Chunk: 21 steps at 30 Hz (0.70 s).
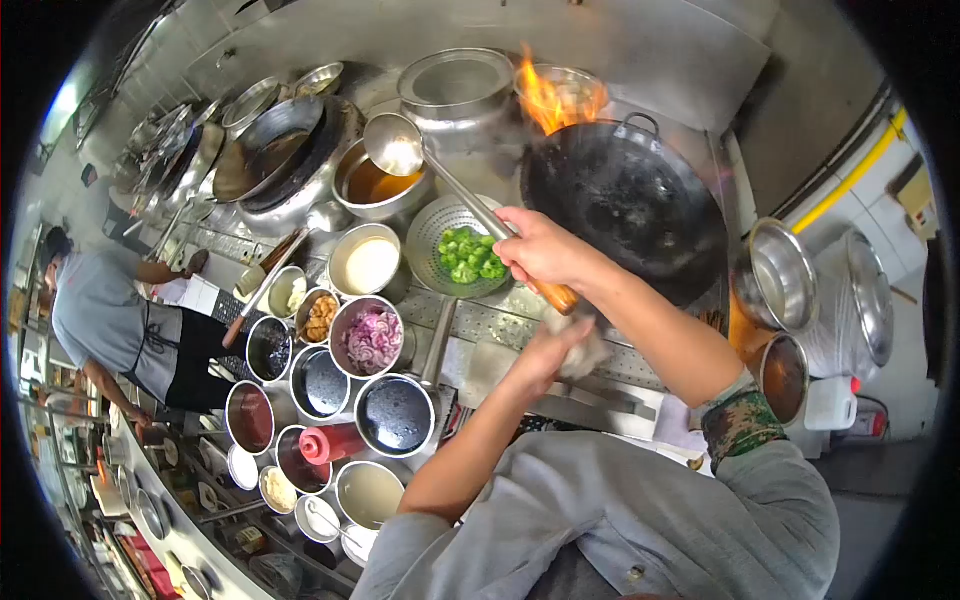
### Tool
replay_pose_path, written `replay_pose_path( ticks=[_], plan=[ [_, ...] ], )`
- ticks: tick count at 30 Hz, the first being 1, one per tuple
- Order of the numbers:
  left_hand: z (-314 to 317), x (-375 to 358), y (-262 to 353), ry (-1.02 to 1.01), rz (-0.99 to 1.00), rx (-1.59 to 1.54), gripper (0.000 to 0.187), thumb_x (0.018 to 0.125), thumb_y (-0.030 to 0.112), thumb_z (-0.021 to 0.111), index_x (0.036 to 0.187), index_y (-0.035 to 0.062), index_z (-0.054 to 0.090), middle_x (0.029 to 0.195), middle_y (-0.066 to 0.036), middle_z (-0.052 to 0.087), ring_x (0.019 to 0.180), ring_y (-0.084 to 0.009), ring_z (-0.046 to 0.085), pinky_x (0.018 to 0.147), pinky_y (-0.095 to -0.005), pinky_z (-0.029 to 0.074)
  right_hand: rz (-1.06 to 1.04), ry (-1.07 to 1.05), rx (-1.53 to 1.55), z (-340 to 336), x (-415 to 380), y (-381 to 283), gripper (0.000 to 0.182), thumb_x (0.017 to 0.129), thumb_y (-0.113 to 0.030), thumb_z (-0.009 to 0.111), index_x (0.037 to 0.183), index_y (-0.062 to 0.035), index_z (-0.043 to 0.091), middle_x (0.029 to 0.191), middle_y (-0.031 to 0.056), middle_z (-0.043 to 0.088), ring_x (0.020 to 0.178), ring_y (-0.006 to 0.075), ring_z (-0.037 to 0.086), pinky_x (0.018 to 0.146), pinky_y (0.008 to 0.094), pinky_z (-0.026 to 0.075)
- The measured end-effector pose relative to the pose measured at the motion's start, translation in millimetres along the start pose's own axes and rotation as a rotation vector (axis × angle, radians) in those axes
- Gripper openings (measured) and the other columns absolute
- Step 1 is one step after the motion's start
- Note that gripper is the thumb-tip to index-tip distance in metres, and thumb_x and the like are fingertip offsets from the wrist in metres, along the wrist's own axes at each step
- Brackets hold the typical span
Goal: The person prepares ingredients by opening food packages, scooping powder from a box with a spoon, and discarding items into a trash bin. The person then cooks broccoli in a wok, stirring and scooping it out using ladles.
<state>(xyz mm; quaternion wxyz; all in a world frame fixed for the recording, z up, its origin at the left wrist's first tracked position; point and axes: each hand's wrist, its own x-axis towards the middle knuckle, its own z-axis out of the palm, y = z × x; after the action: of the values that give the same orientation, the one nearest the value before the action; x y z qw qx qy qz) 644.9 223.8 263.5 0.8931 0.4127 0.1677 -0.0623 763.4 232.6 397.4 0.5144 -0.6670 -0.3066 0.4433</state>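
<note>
My right hand (545, 248) is wrapped around the handle of a long metal ladle (460, 188). The ladle's bowl is over the rim of a pot of brown liquid (378, 185), and the end of its wooden grip sticks out below my fist. Just beneath, my left hand (548, 358) is closed on a crumpled whitish cloth (585, 352). Green broccoli (468, 255) lies in a perforated metal strainer (425, 232) to the left of my right hand. A large black wok (625, 205) sits beyond my right forearm, its inside dark and shiny.
Flames (555, 98) rise at the wok's far left edge. Pots of sauces and a bowl of chopped purple onion (372, 338) crowd the left, beside a red squeeze bottle (330, 443). Metal bowls (778, 275) stand at right. Another person (130, 320) works at far left.
</note>
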Motion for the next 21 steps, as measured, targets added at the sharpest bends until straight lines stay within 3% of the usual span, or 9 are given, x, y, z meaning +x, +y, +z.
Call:
replay_pose_path(
  ticks=[1,4,7,8,11,12,15,19,21],
  plan=[
    [-17,-17,-1,0.071,0.068,0.104,0.046,0.092,0.027,0.070,0.128,0.0041,0.052,0.108,-0.007,0.065,0.091,-0.0172,0.064,0.077,-0.0333,0.053,0.008,0.009,-0.034,5,10,-3,0.052,0.094,-0.008,0.056,0.143,-0.0030,0.040,0.073,0.0008,0.054,0.051,0.0094,0.049,0.041,0.0286,0.041],
    [-82,-44,-23,0.350,0.062,0.530,0.056,0.082,0.028,0.079,0.125,0.0015,0.054,0.111,-0.014,0.068,0.096,-0.0262,0.067,0.086,-0.0391,0.053,0.029,0.031,-0.112,16,32,-6,0.047,0.092,-0.008,0.056,0.137,-0.0025,0.045,0.074,0.0020,0.055,0.054,0.0105,0.051,0.043,0.0316,0.043],
    [-113,-50,-57,0.503,0.174,0.617,0.053,0.079,0.027,0.080,0.119,-0.0021,0.059,0.111,-0.020,0.069,0.102,-0.0303,0.067,0.089,-0.0392,0.052,0.043,0.020,-0.138,19,46,-4,0.043,0.091,-0.007,0.056,0.132,-0.0021,0.048,0.075,0.0021,0.055,0.054,0.0102,0.051,0.043,0.0310,0.043],
    [-103,-60,-47,0.490,0.138,0.640,0.053,0.078,0.031,0.080,0.114,-0.0025,0.063,0.113,-0.024,0.068,0.106,-0.0343,0.066,0.091,-0.0412,0.051,0.023,0.040,-0.090,20,45,-6,0.028,0.088,-0.005,0.059,0.115,0.0012,0.055,0.076,0.0051,0.056,0.058,0.0140,0.055,0.050,0.0336,0.047],
    [-109,-55,-61,0.485,0.034,0.799,0.052,0.076,0.037,0.081,0.108,-0.0014,0.067,0.113,-0.025,0.067,0.107,-0.0383,0.065,0.093,-0.0438,0.050,0.061,-0.011,0.010,16,45,-7,0.026,0.087,-0.005,0.059,0.113,-0.0011,0.055,0.075,0.0031,0.054,0.057,0.0119,0.053,0.046,0.0319,0.045],
    [-110,-55,-63,0.496,-0.041,0.993,0.062,0.075,0.041,0.081,0.116,-0.0010,0.063,0.113,-0.026,0.067,0.108,-0.0407,0.064,0.093,-0.0455,0.050,0.071,-0.039,0.129,13,45,-6,0.025,0.088,-0.005,0.059,0.112,-0.0022,0.054,0.075,0.0028,0.053,0.057,0.0110,0.053,0.045,0.0307,0.044],
    [-83,-66,-53,0.625,0.131,1.034,0.068,0.074,0.039,0.083,0.124,0.0006,0.057,0.110,-0.026,0.067,0.106,-0.0415,0.064,0.092,-0.0462,0.050,0.106,-0.112,0.542,-2,32,1,0.021,0.091,-0.005,0.058,0.111,-0.0055,0.051,0.077,0.0019,0.053,0.057,0.0081,0.052,0.042,0.0269,0.042],
    [-87,-63,-66,0.616,0.191,1.109,0.073,0.073,0.036,0.084,0.129,0.0028,0.052,0.108,-0.026,0.067,0.103,-0.0434,0.064,0.089,-0.0472,0.051,0.118,-0.282,1.139,-31,-27,12,0.013,0.099,-0.006,0.053,0.110,-0.0089,0.047,0.083,0.0014,0.051,0.057,0.0042,0.049,0.040,0.0232,0.040],
    [-74,-66,-58,0.599,0.115,1.111,0.072,0.073,0.035,0.085,0.129,0.0036,0.051,0.108,-0.026,0.067,0.101,-0.0442,0.064,0.088,-0.0476,0.051,0.054,-0.345,1.187,-50,-67,16,0.024,0.101,-0.008,0.048,0.125,-0.0066,0.049,0.082,0.0008,0.049,0.056,0.0040,0.048,0.040,0.0223,0.042]
  ],
)
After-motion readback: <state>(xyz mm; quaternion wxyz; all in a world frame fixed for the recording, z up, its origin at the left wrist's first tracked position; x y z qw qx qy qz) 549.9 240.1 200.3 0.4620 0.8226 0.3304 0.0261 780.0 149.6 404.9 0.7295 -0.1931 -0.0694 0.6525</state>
